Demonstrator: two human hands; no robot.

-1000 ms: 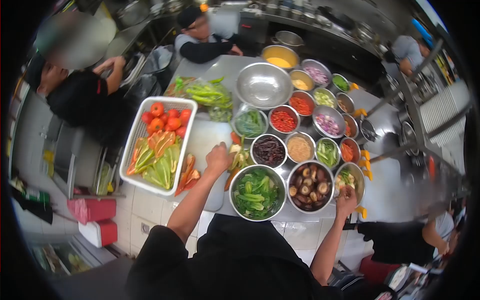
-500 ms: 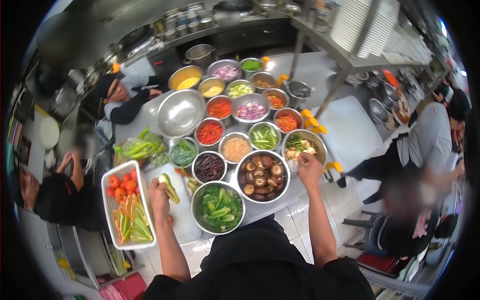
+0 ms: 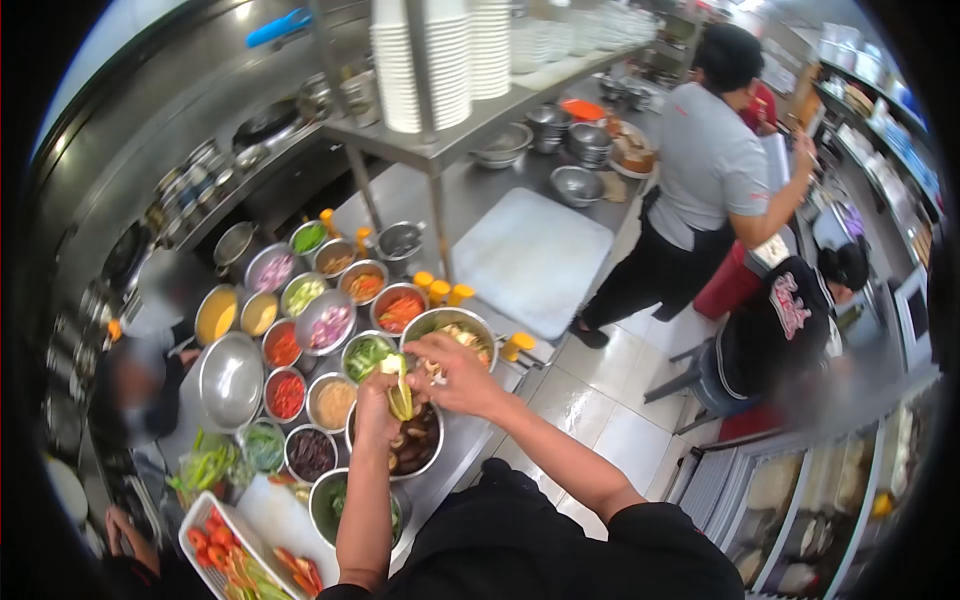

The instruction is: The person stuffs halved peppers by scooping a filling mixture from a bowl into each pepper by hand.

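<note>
My left hand [image 3: 377,408] is closed around a cut piece of green pepper [image 3: 402,400], its pale inner side showing. Bent over the top of the same piece is my right hand [image 3: 458,376], thumb and fingers at the pith; its fingertips are partly hidden. Both hands are above a steel bowl of mushrooms [image 3: 418,455]. Just beyond my right hand is a bowl of pale and green scraps [image 3: 472,335], partly covered by it. A bowl of green leafy vegetables [image 3: 338,492] sits below my left forearm, which hides part of it.
Several steel bowls of chopped vegetables, including purple onion [image 3: 328,325], crowd the steel table. A white crate [image 3: 262,548] holds tomatoes and cut peppers. A white cutting board [image 3: 535,260] lies to the right. White plates [image 3: 420,70] are stacked on the shelf. A person in grey [image 3: 705,160] stands beyond.
My view has swung right. My right hand has left the scrap bowl and come to the pepper piece. My left hand has carried that piece from beside the crate to above the mushrooms.
</note>
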